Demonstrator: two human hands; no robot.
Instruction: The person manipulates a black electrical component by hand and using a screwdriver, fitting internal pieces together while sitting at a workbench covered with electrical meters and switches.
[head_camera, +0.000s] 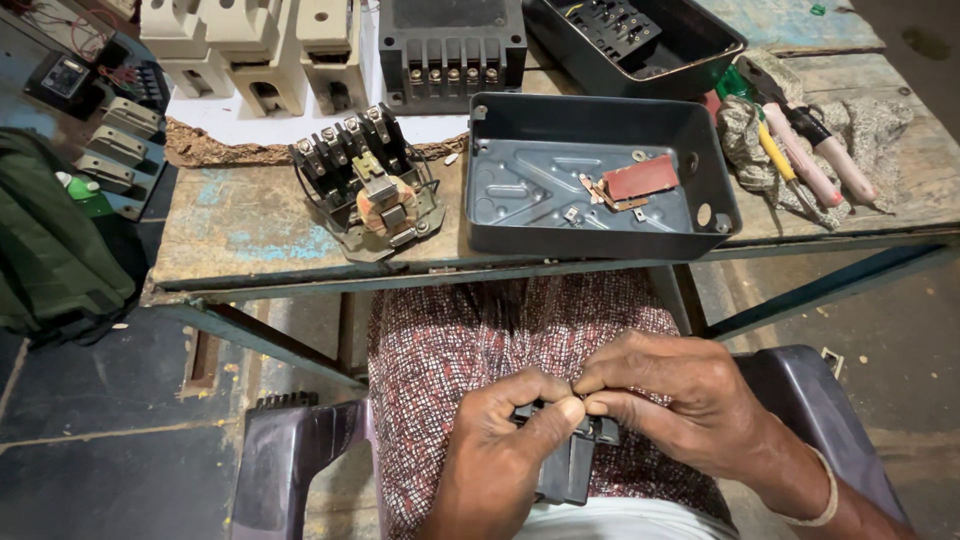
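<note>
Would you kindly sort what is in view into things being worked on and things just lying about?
In hand:
- black part, held over the lap by the left hand and right hand

Lying about:
- contactor on the bench
- open grey box with a red plate
- screwdrivers on a rag
- green bag

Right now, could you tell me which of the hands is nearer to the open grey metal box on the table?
Right. The right hand sits below the grey metal box, roughly under it; the left hand is lower and further left. Both hold a small black part over the lap.
</note>
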